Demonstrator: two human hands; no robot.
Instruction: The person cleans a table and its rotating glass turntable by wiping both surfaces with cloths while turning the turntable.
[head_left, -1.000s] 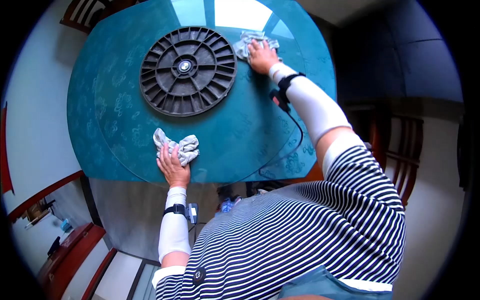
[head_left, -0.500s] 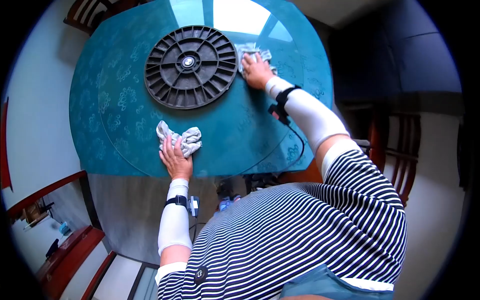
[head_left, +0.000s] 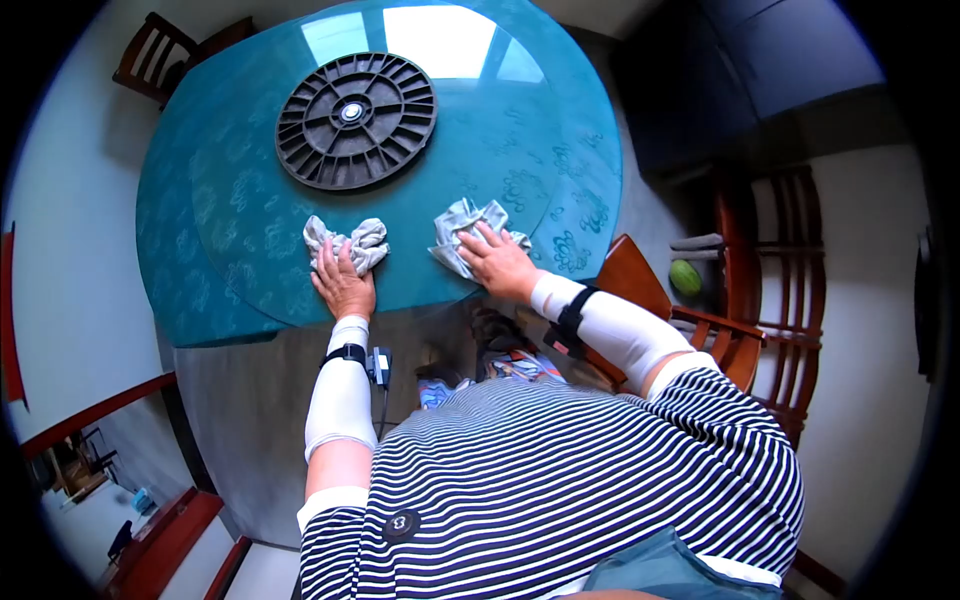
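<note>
My left hand lies on a bunched pale grey cloth near the table's front edge, its fingers pressed into the folds. To the right, my right hand presses a second crumpled grey cloth against the tabletop, its fingers over the fabric. Both cloths rest on the teal, flower-patterned table covering. Beyond them sits a round black ribbed turntable base with a pale metal centre. The undersides of both hands are hidden.
A wooden chair stands against the table's right side, with a green melon on a shelf behind it. Another chair is at the far left. Window light reflects off the far tabletop. A small device is strapped to my left forearm.
My right hand has drawn its cloth from beside the black base toward the front edge. My left hand stays on its cloth. The view has shifted, showing more of the right-hand chair.
</note>
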